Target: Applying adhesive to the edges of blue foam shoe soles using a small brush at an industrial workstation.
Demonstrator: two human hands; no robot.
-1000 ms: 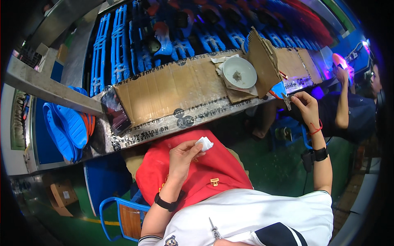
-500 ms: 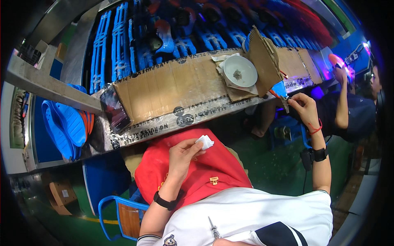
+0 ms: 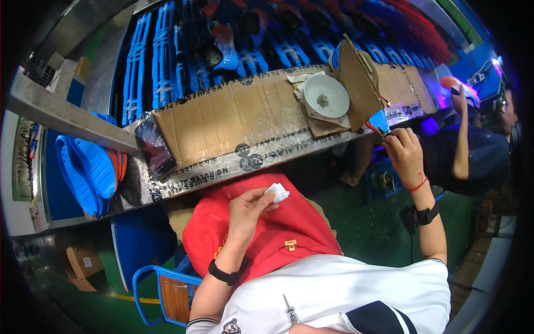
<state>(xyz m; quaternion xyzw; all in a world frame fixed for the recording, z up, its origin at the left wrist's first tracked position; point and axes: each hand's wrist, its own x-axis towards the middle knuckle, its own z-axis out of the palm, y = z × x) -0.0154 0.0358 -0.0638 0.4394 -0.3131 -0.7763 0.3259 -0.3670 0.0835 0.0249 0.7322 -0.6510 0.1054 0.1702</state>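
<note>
A small folded white wipe [image 3: 278,192] is pinched between the thumb and fingers of my left hand [image 3: 247,211], above the red apron [image 3: 267,236] on my lap. Off to the right, my right hand [image 3: 405,153] is closed, its fingertips together at the bench edge. They touch or nearly touch the dark lower end of a small blue and orange piece [image 3: 379,120] hanging at that edge. Whatever is between these fingertips is hidden. Just left of that piece, a white bowl [image 3: 338,92] with a little greyish matter inside stands on paper and cardboard.
Cardboard [image 3: 222,125] covers the bench, and an upright cardboard flap [image 3: 357,78] rises beside the bowl. A phone [image 3: 156,149] lies at the left, near blue clogs [image 3: 92,172]. Beyond runs a conveyor with blue racks [image 3: 161,55]. A co-worker [image 3: 473,147] sits at the right.
My right hand has shifted slightly left, its fingers curling in at the bench edge. My left hand keeps the wipe in place. The co-worker's hand and the shoe-like item there have moved a little.
</note>
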